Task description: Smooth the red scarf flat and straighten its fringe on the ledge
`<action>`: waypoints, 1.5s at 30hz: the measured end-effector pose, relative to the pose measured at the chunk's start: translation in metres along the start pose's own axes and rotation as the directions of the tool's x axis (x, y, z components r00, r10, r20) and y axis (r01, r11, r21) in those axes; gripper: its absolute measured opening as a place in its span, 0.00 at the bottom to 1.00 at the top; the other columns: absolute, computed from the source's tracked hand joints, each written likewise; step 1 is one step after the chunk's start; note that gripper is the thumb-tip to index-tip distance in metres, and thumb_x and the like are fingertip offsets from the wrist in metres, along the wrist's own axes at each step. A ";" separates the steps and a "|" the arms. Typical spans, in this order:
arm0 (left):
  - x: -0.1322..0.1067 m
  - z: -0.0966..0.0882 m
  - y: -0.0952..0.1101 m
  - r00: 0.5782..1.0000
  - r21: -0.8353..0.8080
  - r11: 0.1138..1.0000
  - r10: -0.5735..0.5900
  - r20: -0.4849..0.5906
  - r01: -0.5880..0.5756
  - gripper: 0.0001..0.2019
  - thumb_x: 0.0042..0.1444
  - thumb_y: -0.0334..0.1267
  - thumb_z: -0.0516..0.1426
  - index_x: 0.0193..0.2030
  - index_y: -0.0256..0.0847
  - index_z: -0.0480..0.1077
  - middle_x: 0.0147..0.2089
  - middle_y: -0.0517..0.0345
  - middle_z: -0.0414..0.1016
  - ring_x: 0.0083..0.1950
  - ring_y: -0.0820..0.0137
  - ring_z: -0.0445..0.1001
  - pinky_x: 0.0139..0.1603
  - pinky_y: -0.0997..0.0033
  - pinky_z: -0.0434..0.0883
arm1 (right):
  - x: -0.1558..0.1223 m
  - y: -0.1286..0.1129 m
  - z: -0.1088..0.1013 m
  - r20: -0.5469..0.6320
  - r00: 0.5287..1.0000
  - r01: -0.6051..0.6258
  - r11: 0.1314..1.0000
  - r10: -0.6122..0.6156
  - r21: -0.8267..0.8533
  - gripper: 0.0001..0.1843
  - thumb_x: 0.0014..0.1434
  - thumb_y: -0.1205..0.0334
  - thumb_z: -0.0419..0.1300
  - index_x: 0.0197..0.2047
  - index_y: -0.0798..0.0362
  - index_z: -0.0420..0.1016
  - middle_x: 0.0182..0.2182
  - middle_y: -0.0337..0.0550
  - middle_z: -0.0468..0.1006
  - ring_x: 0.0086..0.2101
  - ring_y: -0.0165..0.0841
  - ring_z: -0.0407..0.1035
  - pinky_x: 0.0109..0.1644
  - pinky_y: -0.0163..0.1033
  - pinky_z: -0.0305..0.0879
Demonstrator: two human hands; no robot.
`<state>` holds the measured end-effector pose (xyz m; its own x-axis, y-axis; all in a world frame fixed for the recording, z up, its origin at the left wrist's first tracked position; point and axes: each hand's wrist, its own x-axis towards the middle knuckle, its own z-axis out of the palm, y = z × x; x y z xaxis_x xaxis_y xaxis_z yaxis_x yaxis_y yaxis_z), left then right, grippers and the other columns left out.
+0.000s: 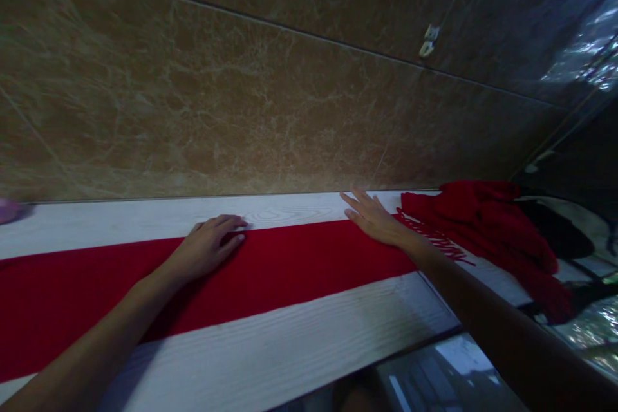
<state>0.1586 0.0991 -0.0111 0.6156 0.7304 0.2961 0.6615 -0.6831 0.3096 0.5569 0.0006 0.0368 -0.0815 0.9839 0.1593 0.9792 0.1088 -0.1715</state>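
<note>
A long red scarf lies flat and stretched out across the pale wood-grain surface, running off the left edge of the view. At its right end hangs a fringe of twisted red tassels. My left hand rests on the scarf's far edge, palm down, fingers loosely bent and apart. Further right, my right hand lies with spread fingers over the far edge close to the fringed end. Neither hand grips anything. My right forearm hides part of the scarf's end.
A bunched heap of red cloth lies at the right, beside dark items. Behind the pale surface rises a brown marbled tile wall. A dark glossy panel borders the near edge. A pink object shows at far left.
</note>
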 end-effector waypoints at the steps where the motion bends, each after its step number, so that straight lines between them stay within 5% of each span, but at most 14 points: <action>1: 0.000 0.000 0.000 1.000 -0.004 1.000 0.006 0.002 -0.006 0.26 0.64 0.54 0.45 0.57 0.42 0.72 0.60 0.47 0.74 0.61 0.56 0.72 0.63 0.52 0.68 | -0.001 0.004 -0.002 0.002 1.000 -0.007 1.000 0.007 0.002 0.35 0.71 0.37 0.38 0.75 0.42 0.50 0.75 0.46 0.38 0.73 0.46 0.32 0.72 0.66 0.33; 10: 0.000 -0.001 0.000 1.000 -0.026 1.000 0.011 -0.005 -0.011 0.29 0.63 0.59 0.45 0.56 0.42 0.74 0.60 0.45 0.75 0.60 0.54 0.73 0.62 0.51 0.69 | -0.025 0.039 0.042 -0.014 0.990 -0.138 0.987 0.140 0.084 0.35 0.70 0.39 0.44 0.71 0.50 0.60 0.73 0.54 0.50 0.72 0.47 0.39 0.72 0.66 0.37; 15: 0.001 0.000 -0.004 1.000 -0.033 0.999 0.008 0.006 -0.008 0.30 0.63 0.62 0.45 0.56 0.44 0.74 0.61 0.46 0.75 0.60 0.53 0.73 0.63 0.51 0.69 | -0.037 0.033 0.026 -0.222 0.963 -0.126 0.982 0.154 0.138 0.29 0.69 0.46 0.47 0.63 0.53 0.70 0.66 0.56 0.65 0.67 0.46 0.54 0.70 0.60 0.49; 20: 0.002 0.003 -0.007 1.000 -0.061 0.998 0.012 -0.020 -0.013 0.37 0.60 0.71 0.42 0.53 0.44 0.76 0.60 0.44 0.75 0.59 0.49 0.74 0.62 0.48 0.70 | -0.105 0.013 0.005 -0.378 0.906 -0.131 0.974 0.193 0.184 0.18 0.66 0.51 0.51 0.48 0.51 0.76 0.42 0.50 0.79 0.44 0.40 0.73 0.53 0.47 0.70; 26: 0.002 0.005 -0.008 1.000 -0.071 0.997 0.004 -0.026 -0.005 0.40 0.58 0.74 0.40 0.53 0.45 0.75 0.60 0.46 0.75 0.58 0.47 0.74 0.61 0.46 0.71 | -0.173 0.006 0.015 -0.378 0.853 -0.277 0.925 0.361 0.260 0.13 0.59 0.51 0.52 0.28 0.48 0.69 0.25 0.42 0.72 0.28 0.36 0.68 0.34 0.41 0.67; 38: 0.001 0.004 -0.009 0.998 -0.074 0.996 0.047 -0.029 -0.049 0.37 0.60 0.69 0.42 0.53 0.42 0.76 0.59 0.41 0.76 0.58 0.50 0.75 0.63 0.48 0.71 | -0.162 0.000 0.020 -0.311 0.887 -0.308 0.939 0.342 0.155 0.08 0.53 0.54 0.55 0.30 0.48 0.69 0.29 0.42 0.75 0.33 0.38 0.71 0.41 0.42 0.67; 45: 0.001 0.006 -0.011 0.999 -0.081 0.995 0.048 -0.026 -0.050 0.34 0.61 0.67 0.43 0.53 0.43 0.76 0.60 0.41 0.75 0.59 0.49 0.75 0.63 0.47 0.70 | -0.160 0.009 0.010 -0.261 0.898 -0.351 0.935 0.354 0.060 0.08 0.55 0.55 0.50 0.28 0.46 0.65 0.27 0.42 0.74 0.29 0.39 0.70 0.36 0.43 0.63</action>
<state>0.1548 0.1075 -0.0195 0.6352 0.6964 0.3339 0.5929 -0.7168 0.3669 0.5766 -0.1545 -0.0001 0.3218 0.8852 0.3361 0.9325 -0.2349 -0.2743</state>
